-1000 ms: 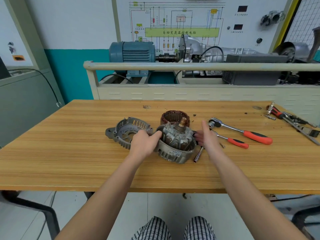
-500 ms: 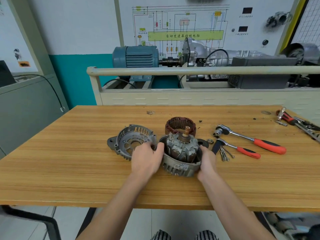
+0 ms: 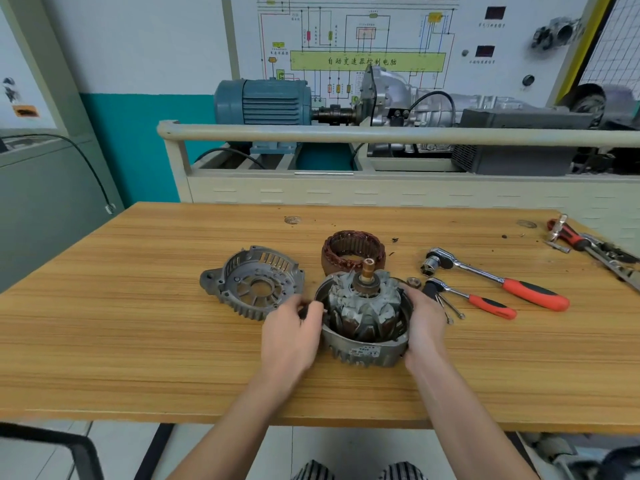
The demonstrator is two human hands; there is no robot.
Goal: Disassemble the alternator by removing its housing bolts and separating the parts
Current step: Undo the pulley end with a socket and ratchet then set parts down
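The half housing (image 3: 363, 351) sits on the wooden table (image 3: 138, 341) with the clawed rotor (image 3: 363, 306) standing in it, copper-tipped shaft up. My left hand (image 3: 291, 337) grips the housing's left rim with curled fingers. On the opposite side, my right hand (image 3: 424, 323) holds the housing, thumb on the rim and fingers round the outside. The separated end cover (image 3: 252, 282) lies open side up just left of my left hand. The copper-wound stator ring (image 3: 353, 251) stands behind the rotor.
Two red-handled ratchets (image 3: 498, 278) (image 3: 471, 299) lie right of the housing, with several loose bolts (image 3: 450, 308) and a nut (image 3: 413, 282) close to my right hand. More tools (image 3: 588, 247) sit at the table's right edge. A training rig (image 3: 346, 188) stands behind the table.
My right hand has come in from beside the tools and closed on the housing's right side. My left hand has stayed at the left rim.
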